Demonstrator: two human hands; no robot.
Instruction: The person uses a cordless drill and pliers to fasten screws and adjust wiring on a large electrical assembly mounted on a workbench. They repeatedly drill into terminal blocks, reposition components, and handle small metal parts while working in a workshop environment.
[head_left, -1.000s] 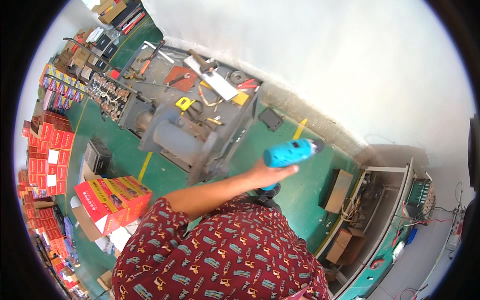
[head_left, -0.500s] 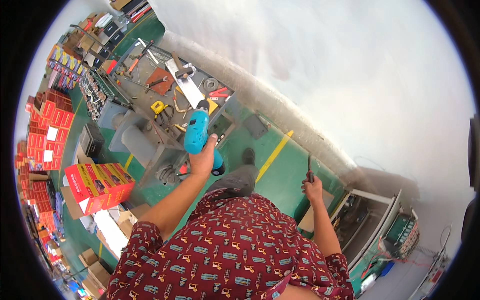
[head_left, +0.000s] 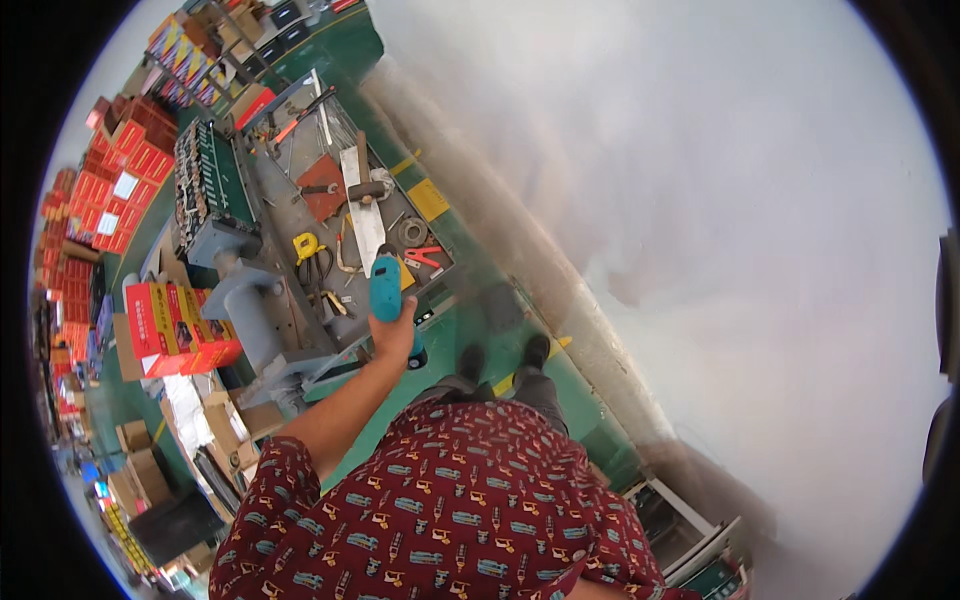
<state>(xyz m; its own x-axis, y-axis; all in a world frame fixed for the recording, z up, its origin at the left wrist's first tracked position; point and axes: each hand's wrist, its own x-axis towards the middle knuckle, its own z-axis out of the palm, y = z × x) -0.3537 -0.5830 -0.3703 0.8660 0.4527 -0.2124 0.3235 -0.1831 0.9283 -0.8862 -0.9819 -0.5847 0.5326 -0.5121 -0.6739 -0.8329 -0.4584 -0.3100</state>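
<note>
My left hand (head_left: 393, 338) is closed around the grip of a teal cordless drill (head_left: 386, 288), whose dark chuck points away from me over the near corner of a grey workbench (head_left: 282, 210). Close to the chuck lie red-handled pliers or a clamp (head_left: 422, 257), a grey ring-shaped coil (head_left: 411, 232) and a long white strip (head_left: 362, 222). A hammer (head_left: 366, 190) rests across that strip. Farther left on the bench are a yellow tape measure (head_left: 306, 246) and a reddish-brown sheet (head_left: 322, 187). My right hand is out of sight beyond my patterned shirt.
A grey vise-like metal fixture (head_left: 250, 315) juts from the bench's left side, near a red and yellow carton (head_left: 175, 328). Red boxes (head_left: 130, 160) are stacked farther left. A white wall (head_left: 680, 200) runs along the right, with an open-topped cabinet (head_left: 690, 525) at lower right.
The view has turned and I have shifted along the floor. My right hand, which held a dark slender tool, has left the view. The drill stays in my left hand.
</note>
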